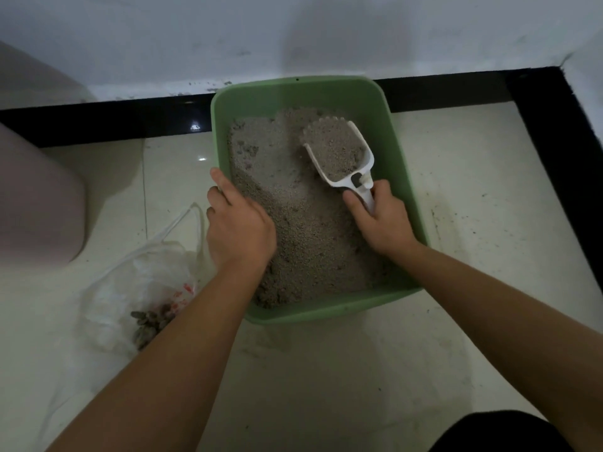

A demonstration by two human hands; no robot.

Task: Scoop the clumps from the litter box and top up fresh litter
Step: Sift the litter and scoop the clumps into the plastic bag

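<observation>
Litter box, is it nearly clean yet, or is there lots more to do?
Partly. Some clumps already lie in the plastic bag. Now the right hand holds the scoop, full of litter, while the left hand steadies the litter box. Still left: sifting, emptying this scoop, topping up fresh litter.

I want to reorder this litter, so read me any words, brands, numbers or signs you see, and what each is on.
No text here can be read.
plastic bag: red print, too blurred to read.
litter box and scoop: no markings visible.
</observation>
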